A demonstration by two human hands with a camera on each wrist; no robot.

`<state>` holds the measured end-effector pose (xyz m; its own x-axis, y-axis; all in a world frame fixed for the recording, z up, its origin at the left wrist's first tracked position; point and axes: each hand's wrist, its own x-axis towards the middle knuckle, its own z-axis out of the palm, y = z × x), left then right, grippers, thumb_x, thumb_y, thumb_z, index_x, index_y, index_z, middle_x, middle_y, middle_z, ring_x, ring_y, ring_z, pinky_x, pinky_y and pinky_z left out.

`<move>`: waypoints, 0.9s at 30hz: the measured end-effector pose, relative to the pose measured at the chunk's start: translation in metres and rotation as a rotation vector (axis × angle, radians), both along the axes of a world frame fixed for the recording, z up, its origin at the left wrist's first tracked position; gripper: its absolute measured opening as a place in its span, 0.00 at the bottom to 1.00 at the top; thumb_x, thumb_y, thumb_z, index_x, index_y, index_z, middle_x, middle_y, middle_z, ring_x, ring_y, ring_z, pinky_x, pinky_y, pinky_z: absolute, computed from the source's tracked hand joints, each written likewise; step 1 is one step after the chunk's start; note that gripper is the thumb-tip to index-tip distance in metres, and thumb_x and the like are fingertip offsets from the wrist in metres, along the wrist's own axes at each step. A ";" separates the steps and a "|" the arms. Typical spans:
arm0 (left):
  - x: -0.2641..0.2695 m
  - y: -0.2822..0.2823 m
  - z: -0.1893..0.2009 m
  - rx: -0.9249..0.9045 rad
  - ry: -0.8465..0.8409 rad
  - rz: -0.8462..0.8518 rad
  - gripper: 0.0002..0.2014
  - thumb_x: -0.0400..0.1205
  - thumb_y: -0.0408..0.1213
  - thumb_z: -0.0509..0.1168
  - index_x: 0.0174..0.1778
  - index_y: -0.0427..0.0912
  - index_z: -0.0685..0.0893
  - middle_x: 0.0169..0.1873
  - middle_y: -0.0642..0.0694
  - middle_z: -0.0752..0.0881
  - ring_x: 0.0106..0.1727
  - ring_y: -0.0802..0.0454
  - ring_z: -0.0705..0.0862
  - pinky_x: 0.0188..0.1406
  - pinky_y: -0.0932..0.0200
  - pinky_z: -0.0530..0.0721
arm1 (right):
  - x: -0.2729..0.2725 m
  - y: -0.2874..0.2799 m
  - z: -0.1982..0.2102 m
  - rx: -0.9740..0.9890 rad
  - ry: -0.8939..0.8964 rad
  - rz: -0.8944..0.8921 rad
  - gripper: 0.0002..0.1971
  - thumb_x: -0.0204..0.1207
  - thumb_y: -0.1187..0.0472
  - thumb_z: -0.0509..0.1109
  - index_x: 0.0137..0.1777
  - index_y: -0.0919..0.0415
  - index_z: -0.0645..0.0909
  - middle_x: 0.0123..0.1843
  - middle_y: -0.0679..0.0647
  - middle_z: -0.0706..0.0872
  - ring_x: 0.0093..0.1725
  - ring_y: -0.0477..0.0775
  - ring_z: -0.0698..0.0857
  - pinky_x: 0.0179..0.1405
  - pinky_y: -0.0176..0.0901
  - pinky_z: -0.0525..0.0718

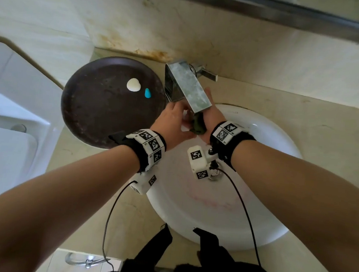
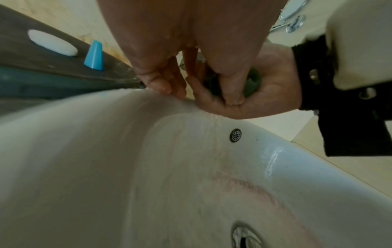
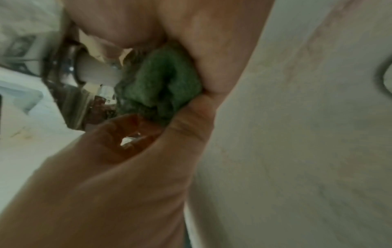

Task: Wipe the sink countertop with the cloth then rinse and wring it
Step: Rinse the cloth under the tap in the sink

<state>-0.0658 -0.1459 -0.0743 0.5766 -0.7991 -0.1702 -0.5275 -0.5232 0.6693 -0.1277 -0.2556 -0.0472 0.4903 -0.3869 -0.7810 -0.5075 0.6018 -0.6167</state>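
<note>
both forearms reach forward over the basin point(image 1: 264, 219) and meet under the tap point(image 1: 187, 86). the right hand point(image 1: 212, 114) is cupped palm-up beneath the spout, its fingers curled round the bunched green cloth point(image 1: 199, 125), which sits in its palm; the wrist view shows the cloth point(image 3: 161, 94) squeezed between thumb base and fingers, just beside the spout's outlet. the left hand point(image 1: 173, 118) comes in from the left of the right hand, wrist bent down. its fingers point(image 2: 231, 90) press into the cloth point(image 2: 252, 82) in the right palm point(image 2: 265, 94), while its other fingers hang loosely curled beside it, close to the basin's rim point(image 2: 127, 94). water runs off the right hand down the basin wall, past the overflow hole point(image 2: 235, 135) below it.

left of the left hand a dark round tray point(image 1: 103, 107) lies on the tabletop point(image 1: 316, 126), its edge close to the basin rim and the tap, carrying a white soap point(image 1: 133, 84) and a small blue cap point(image 1: 148, 93). right of the right hand the tabletop is bare up to its raised edge. below both hands the basin opens wide down to the drain point(image 2: 246, 234).
</note>
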 end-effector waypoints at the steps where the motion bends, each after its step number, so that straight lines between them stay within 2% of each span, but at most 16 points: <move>1: 0.001 -0.001 0.001 -0.004 0.013 0.009 0.40 0.67 0.49 0.80 0.72 0.45 0.69 0.65 0.44 0.73 0.64 0.48 0.77 0.66 0.54 0.78 | -0.001 0.001 0.003 0.037 -0.053 -0.040 0.22 0.75 0.38 0.65 0.55 0.56 0.83 0.50 0.59 0.87 0.52 0.62 0.88 0.59 0.58 0.85; 2: 0.001 -0.002 0.001 -0.002 0.021 0.020 0.41 0.67 0.50 0.80 0.72 0.44 0.69 0.65 0.43 0.73 0.64 0.48 0.77 0.66 0.54 0.78 | -0.001 0.003 0.005 0.017 -0.083 -0.046 0.15 0.80 0.44 0.61 0.55 0.53 0.82 0.50 0.58 0.86 0.48 0.59 0.87 0.56 0.56 0.85; 3: 0.002 -0.003 0.002 0.005 0.030 0.031 0.42 0.67 0.51 0.80 0.73 0.43 0.68 0.66 0.43 0.73 0.64 0.47 0.77 0.66 0.54 0.78 | -0.001 0.004 0.008 -0.053 -0.078 0.003 0.08 0.84 0.54 0.58 0.54 0.50 0.79 0.50 0.55 0.84 0.47 0.55 0.85 0.53 0.54 0.85; 4: 0.002 -0.004 0.002 0.014 0.039 0.039 0.43 0.67 0.52 0.80 0.73 0.42 0.67 0.67 0.42 0.73 0.64 0.47 0.77 0.65 0.54 0.78 | -0.003 0.005 0.010 -0.131 -0.022 0.011 0.09 0.86 0.62 0.56 0.52 0.49 0.77 0.49 0.52 0.82 0.45 0.51 0.84 0.52 0.53 0.85; 5: 0.003 -0.005 0.003 0.021 0.044 0.043 0.43 0.67 0.51 0.80 0.74 0.42 0.67 0.67 0.42 0.72 0.64 0.46 0.78 0.64 0.55 0.78 | -0.004 0.006 0.008 -0.151 0.025 0.011 0.12 0.86 0.65 0.56 0.47 0.48 0.75 0.47 0.49 0.81 0.44 0.49 0.82 0.53 0.53 0.85; 8: 0.003 -0.007 0.001 0.031 0.030 0.035 0.42 0.68 0.51 0.79 0.73 0.42 0.66 0.65 0.42 0.73 0.62 0.46 0.78 0.61 0.56 0.78 | -0.006 0.007 0.004 -0.259 0.058 0.073 0.15 0.85 0.63 0.56 0.37 0.46 0.70 0.41 0.46 0.77 0.49 0.55 0.82 0.61 0.56 0.84; 11: 0.002 -0.007 -0.001 0.021 0.012 0.015 0.43 0.68 0.51 0.78 0.74 0.43 0.65 0.66 0.43 0.73 0.62 0.47 0.78 0.60 0.58 0.77 | -0.006 0.004 0.003 -0.300 0.112 0.146 0.15 0.84 0.60 0.58 0.36 0.45 0.70 0.41 0.46 0.76 0.49 0.56 0.82 0.62 0.59 0.84; 14: -0.002 -0.007 -0.003 -0.032 0.033 -0.007 0.45 0.68 0.50 0.79 0.75 0.42 0.62 0.66 0.43 0.72 0.62 0.49 0.78 0.60 0.60 0.77 | -0.007 0.004 0.001 -0.305 0.138 0.160 0.13 0.84 0.57 0.57 0.37 0.45 0.71 0.41 0.48 0.77 0.55 0.63 0.83 0.62 0.63 0.84; 17: -0.006 -0.009 -0.002 -0.049 0.036 -0.023 0.48 0.67 0.49 0.79 0.77 0.40 0.60 0.67 0.42 0.71 0.64 0.49 0.77 0.61 0.62 0.75 | -0.003 0.007 -0.001 -0.327 0.161 0.168 0.16 0.85 0.57 0.54 0.35 0.44 0.67 0.40 0.46 0.75 0.55 0.60 0.82 0.61 0.57 0.84; 20: -0.008 -0.013 -0.001 -0.016 0.068 -0.062 0.50 0.67 0.46 0.78 0.80 0.40 0.56 0.69 0.41 0.69 0.68 0.45 0.75 0.67 0.58 0.75 | -0.005 0.007 0.010 -0.456 0.254 0.196 0.19 0.86 0.63 0.55 0.31 0.53 0.63 0.42 0.53 0.74 0.44 0.54 0.76 0.55 0.42 0.76; 22: -0.011 -0.016 0.001 -0.005 0.080 -0.084 0.53 0.66 0.46 0.79 0.82 0.39 0.54 0.70 0.41 0.69 0.69 0.46 0.74 0.70 0.53 0.76 | -0.006 0.004 0.016 -0.518 0.316 0.294 0.19 0.84 0.64 0.59 0.30 0.57 0.63 0.41 0.55 0.75 0.43 0.53 0.75 0.57 0.42 0.76; 23: -0.012 -0.018 0.001 -0.007 0.091 -0.096 0.53 0.67 0.46 0.79 0.82 0.38 0.54 0.70 0.41 0.70 0.69 0.47 0.75 0.70 0.56 0.75 | -0.004 0.003 0.018 -0.484 0.288 0.306 0.17 0.84 0.63 0.59 0.31 0.56 0.66 0.43 0.55 0.76 0.46 0.54 0.76 0.61 0.43 0.78; 24: -0.013 -0.019 0.001 0.002 0.094 -0.117 0.51 0.69 0.45 0.78 0.81 0.37 0.55 0.71 0.41 0.71 0.69 0.47 0.76 0.69 0.62 0.72 | -0.006 0.001 0.015 -0.489 0.252 0.309 0.15 0.85 0.63 0.57 0.35 0.54 0.71 0.46 0.57 0.78 0.50 0.54 0.77 0.65 0.48 0.80; 25: -0.015 -0.021 0.002 0.011 0.083 -0.145 0.48 0.71 0.44 0.77 0.81 0.36 0.57 0.71 0.39 0.71 0.69 0.47 0.76 0.67 0.66 0.69 | -0.010 0.002 0.011 -0.496 0.238 0.283 0.13 0.86 0.63 0.55 0.42 0.56 0.78 0.52 0.60 0.80 0.53 0.55 0.79 0.66 0.54 0.81; 26: -0.016 -0.022 0.002 0.019 0.078 -0.165 0.45 0.72 0.42 0.75 0.80 0.35 0.59 0.71 0.38 0.72 0.69 0.45 0.76 0.68 0.66 0.68 | -0.011 0.000 0.008 -0.495 0.228 0.254 0.13 0.86 0.63 0.54 0.54 0.61 0.81 0.58 0.65 0.81 0.56 0.58 0.81 0.65 0.57 0.81; 27: -0.015 -0.023 0.001 0.015 0.088 -0.180 0.44 0.71 0.42 0.74 0.80 0.34 0.60 0.70 0.37 0.72 0.69 0.44 0.76 0.69 0.64 0.69 | -0.011 0.000 0.008 -0.457 0.223 0.228 0.16 0.86 0.62 0.53 0.64 0.66 0.79 0.63 0.67 0.81 0.60 0.62 0.82 0.65 0.58 0.81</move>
